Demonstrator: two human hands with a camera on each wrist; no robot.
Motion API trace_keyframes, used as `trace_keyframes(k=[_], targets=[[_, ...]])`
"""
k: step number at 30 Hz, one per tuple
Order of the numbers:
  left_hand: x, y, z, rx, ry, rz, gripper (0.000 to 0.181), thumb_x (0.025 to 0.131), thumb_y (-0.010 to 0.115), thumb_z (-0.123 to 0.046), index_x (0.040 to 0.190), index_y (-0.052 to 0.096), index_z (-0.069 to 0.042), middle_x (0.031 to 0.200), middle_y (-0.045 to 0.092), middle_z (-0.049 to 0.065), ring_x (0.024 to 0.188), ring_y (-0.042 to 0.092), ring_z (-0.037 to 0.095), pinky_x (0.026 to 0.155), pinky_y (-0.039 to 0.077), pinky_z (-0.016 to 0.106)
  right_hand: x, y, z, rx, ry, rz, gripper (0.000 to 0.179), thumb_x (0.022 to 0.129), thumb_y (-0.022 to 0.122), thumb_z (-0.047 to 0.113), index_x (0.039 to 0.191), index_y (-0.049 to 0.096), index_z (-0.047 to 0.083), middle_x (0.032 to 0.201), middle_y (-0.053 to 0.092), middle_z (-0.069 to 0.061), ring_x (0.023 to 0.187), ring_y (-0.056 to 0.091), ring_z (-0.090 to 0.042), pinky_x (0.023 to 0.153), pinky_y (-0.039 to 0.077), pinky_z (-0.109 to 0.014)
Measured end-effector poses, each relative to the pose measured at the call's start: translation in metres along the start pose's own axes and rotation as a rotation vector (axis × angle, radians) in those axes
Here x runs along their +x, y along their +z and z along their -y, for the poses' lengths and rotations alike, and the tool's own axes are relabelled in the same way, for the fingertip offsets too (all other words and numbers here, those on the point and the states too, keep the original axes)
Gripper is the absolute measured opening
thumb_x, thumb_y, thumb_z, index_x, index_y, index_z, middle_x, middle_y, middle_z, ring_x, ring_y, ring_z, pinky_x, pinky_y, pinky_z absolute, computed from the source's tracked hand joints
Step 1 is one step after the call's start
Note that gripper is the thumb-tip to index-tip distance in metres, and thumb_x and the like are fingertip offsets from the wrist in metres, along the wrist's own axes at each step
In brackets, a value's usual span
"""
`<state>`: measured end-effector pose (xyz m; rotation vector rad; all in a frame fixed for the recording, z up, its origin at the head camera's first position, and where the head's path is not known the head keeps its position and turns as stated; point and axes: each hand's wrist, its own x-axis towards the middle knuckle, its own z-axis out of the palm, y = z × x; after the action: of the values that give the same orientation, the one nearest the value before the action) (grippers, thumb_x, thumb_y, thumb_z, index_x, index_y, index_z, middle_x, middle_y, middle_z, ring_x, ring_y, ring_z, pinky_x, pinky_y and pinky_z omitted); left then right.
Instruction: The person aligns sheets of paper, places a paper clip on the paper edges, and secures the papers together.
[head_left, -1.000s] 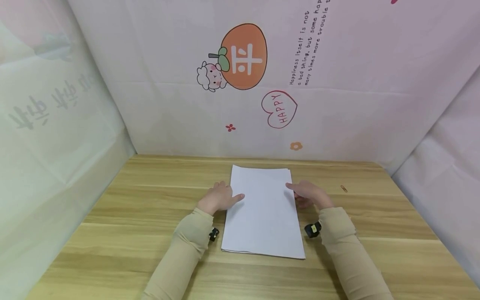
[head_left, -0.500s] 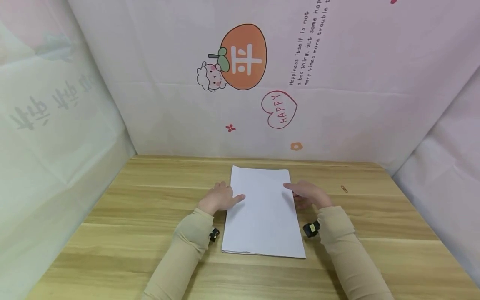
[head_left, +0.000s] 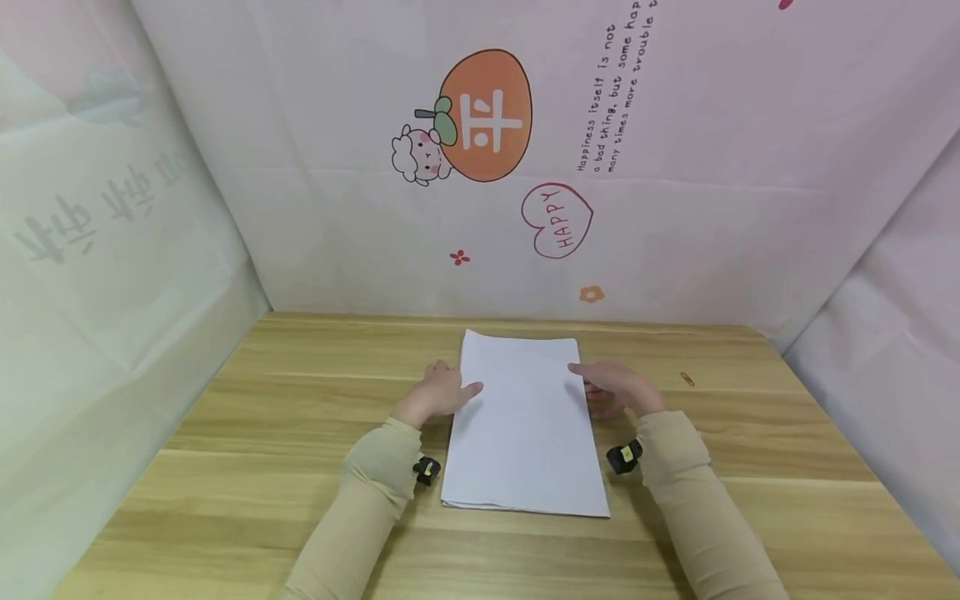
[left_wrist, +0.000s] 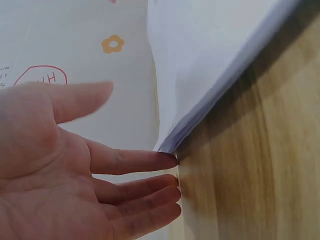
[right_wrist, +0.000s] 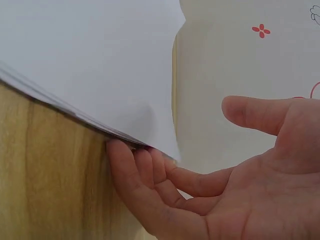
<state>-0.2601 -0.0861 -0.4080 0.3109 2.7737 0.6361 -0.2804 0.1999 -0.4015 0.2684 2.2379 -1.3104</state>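
A stack of white paper sheets (head_left: 528,433) lies lengthwise on the wooden table, its layered edges showing in both wrist views. At its left edge is my left hand (head_left: 441,389), fingers straight. In the left wrist view the index fingertip touches the stack's corner, while the thumb (left_wrist: 85,100) stands apart from the paper. On the opposite side, my right hand (head_left: 611,385) has its bent fingers (right_wrist: 127,165) against the lower edge of the sheets. Its thumb (right_wrist: 250,111) is raised off the paper.
A reddish paper clip (head_left: 687,378) lies on the wooden table (head_left: 300,417) to the right of my right hand. White printed cloth (head_left: 360,242) hangs behind the table and along both sides. Black wrist cameras sit on both sleeves.
My left hand has shifted slightly left, its thumb drawing back from the sheets. The right hand pressed slightly inward, and the sheets' upper right corner looks more even than a second ago.
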Motion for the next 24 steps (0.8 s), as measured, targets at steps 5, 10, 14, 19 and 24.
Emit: trace_keyframes(k=[5, 10, 14, 19, 24], targets=[[0.002, 0.001, -0.002, -0.012, -0.014, -0.012, 0.054, 0.101, 0.040, -0.034, 0.123, 0.054, 0.013, 0.138, 0.035, 0.034, 0.127, 0.034, 0.043, 0.105, 0.033, 0.054, 0.000, 0.000, 0.000, -0.003, -0.011, 0.007, 0.041, 0.096, 0.048, 0.038, 0.107, 0.041, -0.001, 0.097, 0.041, -0.011, 0.092, 0.047, -0.022, 0.079, 0.054, -0.043], [0.008, 0.004, -0.001, -0.038, 0.003, -0.037, 0.046, 0.102, 0.039, -0.031, 0.109, 0.059, 0.011, 0.130, 0.042, 0.032, 0.120, 0.043, 0.042, 0.100, 0.037, 0.053, 0.000, -0.001, 0.000, -0.024, -0.024, 0.047, 0.066, 0.097, 0.046, 0.038, 0.139, 0.026, -0.010, 0.125, 0.042, -0.030, 0.107, 0.052, -0.034, 0.084, 0.053, -0.047], [0.011, 0.005, -0.001, -0.077, 0.016, -0.048, 0.041, 0.102, 0.038, -0.028, 0.099, 0.059, 0.007, 0.128, 0.045, 0.031, 0.118, 0.045, 0.042, 0.099, 0.038, 0.052, 0.000, -0.002, 0.002, -0.012, -0.023, 0.080, 0.072, 0.098, 0.045, 0.039, 0.143, 0.020, -0.010, 0.134, 0.037, -0.035, 0.112, 0.051, -0.038, 0.087, 0.051, -0.050], [0.011, 0.004, -0.002, -0.129, 0.018, -0.043, 0.044, 0.103, 0.035, -0.025, 0.117, 0.053, 0.013, 0.136, 0.041, 0.032, 0.128, 0.039, 0.044, 0.106, 0.034, 0.052, 0.000, -0.002, 0.003, 0.007, -0.022, 0.122, 0.072, 0.099, 0.043, 0.039, 0.144, 0.018, -0.011, 0.138, 0.034, -0.036, 0.117, 0.050, -0.041, 0.089, 0.049, -0.052], [0.011, 0.004, -0.004, -0.155, 0.034, -0.049, 0.048, 0.103, 0.033, -0.023, 0.131, 0.042, 0.016, 0.144, 0.034, 0.031, 0.136, 0.029, 0.043, 0.112, 0.026, 0.050, 0.000, -0.002, 0.003, 0.019, -0.015, 0.140, 0.073, 0.099, 0.042, 0.038, 0.145, 0.013, -0.011, 0.143, 0.028, -0.037, 0.121, 0.047, -0.045, 0.091, 0.048, -0.052]])
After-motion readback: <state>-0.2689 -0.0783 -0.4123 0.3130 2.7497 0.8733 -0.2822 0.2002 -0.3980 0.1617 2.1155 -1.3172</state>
